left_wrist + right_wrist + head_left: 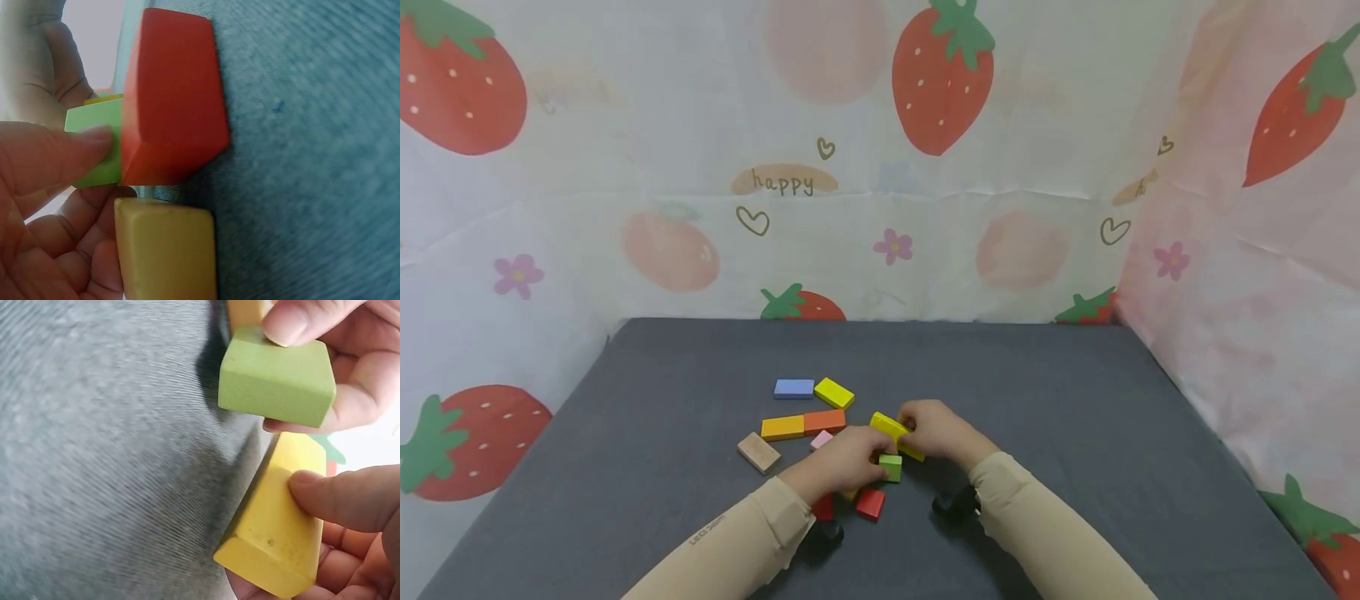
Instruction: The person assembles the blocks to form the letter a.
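Note:
My left hand [850,460] pinches a small green block [891,468] between thumb and fingers; the right wrist view shows it held close over the grey cloth. Just to its right, my right hand [943,429] grips a longer yellow block [275,537], thumb on its broad face. The far end of that yellow block comes near the left fingers in the head view. Below the left hand lie a red block [870,503], a second red block [823,507] half hidden by the wrist, and a yellowish block [169,250]. A pink block [822,440] peeks out behind the left hand.
Farther back on the grey-covered table [1037,375] lie a blue block [794,389] and another yellow block [835,393]. An amber block [782,428] and an orange block [824,422] sit end to end. Left of the hands rests a plain wooden block [758,452].

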The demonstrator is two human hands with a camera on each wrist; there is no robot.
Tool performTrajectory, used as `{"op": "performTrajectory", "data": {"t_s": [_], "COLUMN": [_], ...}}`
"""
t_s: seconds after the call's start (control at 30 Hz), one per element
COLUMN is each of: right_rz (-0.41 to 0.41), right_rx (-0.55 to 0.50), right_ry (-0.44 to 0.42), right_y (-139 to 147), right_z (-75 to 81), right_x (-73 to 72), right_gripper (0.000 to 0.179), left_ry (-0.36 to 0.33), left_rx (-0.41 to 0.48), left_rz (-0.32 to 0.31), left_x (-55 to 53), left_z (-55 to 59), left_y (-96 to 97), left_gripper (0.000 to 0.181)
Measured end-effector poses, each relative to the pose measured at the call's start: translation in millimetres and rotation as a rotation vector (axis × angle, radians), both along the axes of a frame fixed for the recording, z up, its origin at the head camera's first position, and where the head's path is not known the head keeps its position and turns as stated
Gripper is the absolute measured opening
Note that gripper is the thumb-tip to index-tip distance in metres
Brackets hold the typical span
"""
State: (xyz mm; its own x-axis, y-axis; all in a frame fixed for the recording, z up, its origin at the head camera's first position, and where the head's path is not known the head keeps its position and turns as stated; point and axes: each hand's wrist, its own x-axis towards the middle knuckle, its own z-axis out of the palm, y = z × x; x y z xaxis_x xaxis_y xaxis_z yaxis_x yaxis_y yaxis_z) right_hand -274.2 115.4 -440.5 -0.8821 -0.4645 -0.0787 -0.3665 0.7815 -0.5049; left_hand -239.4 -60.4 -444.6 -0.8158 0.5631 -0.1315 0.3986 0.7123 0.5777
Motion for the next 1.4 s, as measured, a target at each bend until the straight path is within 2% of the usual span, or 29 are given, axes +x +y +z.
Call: {"op": "performTrajectory", "data": {"t_s": [0.3,0.47,0.57,0.67,0.77,0.87,1.03,1.17,1.4], "right_rz": [-0.173,-0.263,-0.293,-0.314,-0.336,-0.370,-0.428,-0.473,-0.514], "right_rx": [-0.122,-0.209,-0.245,-0.281,-0.329,-0.371,-0.433,-0.463,-0.505], "right_ry": [-0.104,-0.154,-0.154,-0.155,-0.179,-0.212,-0.260,-0.268,-0.299], "right_y": [13.5,25.0,32.0,39.2,46.8,54.1,63.2,69.2,71.6], "right_z": [15.2,22.1,24.5,27.4,30.5,31.6,29.2,21.4,9.7], "right_x": [-3.8,-9.1,-12.6,-15.2,-17.3,-19.5,-22.2,-25.4,-25.9], "right_gripper": [0.010,0.011,0.012,0.013,0.014,0.016,0.019,0.020,0.019], "left_ry": [-0.010,-0.049,-0.060,-0.044,-0.041,-0.066,-0.108,-0.133,-0.148], "left_rx": [0.064,0.116,0.136,0.153,0.173,0.200,0.238,0.254,0.237], "left_rz": [0.053,0.062,0.061,0.063,0.073,0.091,0.106,0.103,0.093], "left_x": [-3.5,-5.5,-6.3,-8.0,-10.4,-13.7,-21.5,-27.0,-29.9], "left_z": [5.6,11.4,14.4,16.8,19.6,21.8,20.2,16.4,9.9], "left_y": [2.1,9.3,14.5,20.2,26.4,32.9,43.6,52.6,68.7], "left_gripper": [0.013,0.015,0.016,0.018,0.022,0.024,0.019,0.017,0.015]}}
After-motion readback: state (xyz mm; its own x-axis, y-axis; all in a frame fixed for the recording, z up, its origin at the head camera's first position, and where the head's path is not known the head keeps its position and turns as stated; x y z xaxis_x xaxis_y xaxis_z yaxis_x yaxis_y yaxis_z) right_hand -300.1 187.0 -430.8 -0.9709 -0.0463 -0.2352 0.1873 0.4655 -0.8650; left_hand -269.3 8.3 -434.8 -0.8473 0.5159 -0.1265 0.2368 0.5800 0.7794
